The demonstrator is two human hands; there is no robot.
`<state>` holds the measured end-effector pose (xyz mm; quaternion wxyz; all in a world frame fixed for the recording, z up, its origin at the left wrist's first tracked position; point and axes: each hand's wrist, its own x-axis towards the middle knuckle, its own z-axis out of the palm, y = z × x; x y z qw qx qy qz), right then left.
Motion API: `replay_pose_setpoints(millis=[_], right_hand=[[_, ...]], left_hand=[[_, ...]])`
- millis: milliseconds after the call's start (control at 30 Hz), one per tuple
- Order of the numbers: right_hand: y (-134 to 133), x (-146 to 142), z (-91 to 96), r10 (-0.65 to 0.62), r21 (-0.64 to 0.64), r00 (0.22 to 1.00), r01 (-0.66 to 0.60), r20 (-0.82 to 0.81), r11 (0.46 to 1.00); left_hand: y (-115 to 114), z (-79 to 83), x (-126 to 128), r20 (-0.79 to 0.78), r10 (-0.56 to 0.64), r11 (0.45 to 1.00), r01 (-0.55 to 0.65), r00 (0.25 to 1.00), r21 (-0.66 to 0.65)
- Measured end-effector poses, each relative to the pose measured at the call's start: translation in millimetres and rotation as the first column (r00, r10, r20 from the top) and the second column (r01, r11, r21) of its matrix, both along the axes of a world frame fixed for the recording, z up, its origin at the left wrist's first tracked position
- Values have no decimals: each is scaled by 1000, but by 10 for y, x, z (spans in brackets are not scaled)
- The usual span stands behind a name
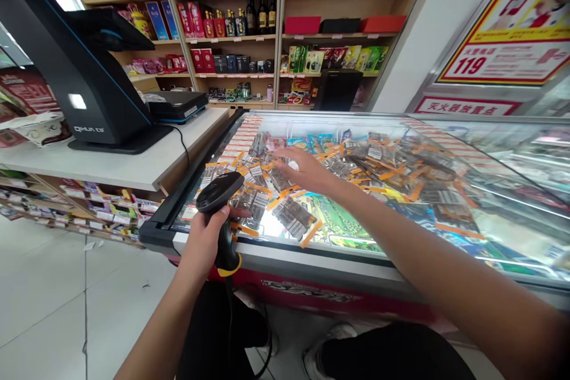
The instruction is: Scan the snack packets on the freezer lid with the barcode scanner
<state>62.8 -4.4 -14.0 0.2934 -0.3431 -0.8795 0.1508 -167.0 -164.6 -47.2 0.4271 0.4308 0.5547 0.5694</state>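
Note:
My left hand (pixel 205 236) is wrapped round the grip of a black barcode scanner (pixel 220 190), whose head tilts up over the near left corner of a glass-topped chest freezer (pixel 200 255). Beyond it my right hand (pixel 300 169) reaches over the glass with its fingers stretched out, just above several small snack packets. These are clear, with orange edges and printed barcode labels. One such packet (pixel 294 217) lies by itself close to the freezer's front edge. More packets (pixel 392 157) are heaped towards the right. Whether my right fingertips touch a packet, I cannot tell.
On the left a white counter (pixel 146 160) carries a black checkout terminal (pixel 102 83) and a black box-shaped device (pixel 178 104). Shelves (pixel 236 38) of boxes and bottles stand behind the freezer. The scanner's cable (pixel 267 332) hangs down near my legs.

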Motion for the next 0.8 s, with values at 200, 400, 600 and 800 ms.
replay_pose_setpoints(millis=[200, 400, 600, 800], right_hand=[[-493, 301, 116, 85, -298, 911, 43, 405, 954], [-517, 372, -19, 132, -408, 931, 19, 339, 913], [-234, 822, 164, 269, -641, 963, -226, -32, 733], [75, 1222, 197, -274, -533, 909, 71, -313, 843]], left_hand=[[-38, 139, 208, -243, 41, 996, -22, 969, 83], [221, 376, 586, -229, 51, 986, -12, 972, 167], [786, 811, 1052, 43, -273, 940, 257, 961, 222], [1322, 1038, 1379, -5, -566, 808, 557, 824, 192]])
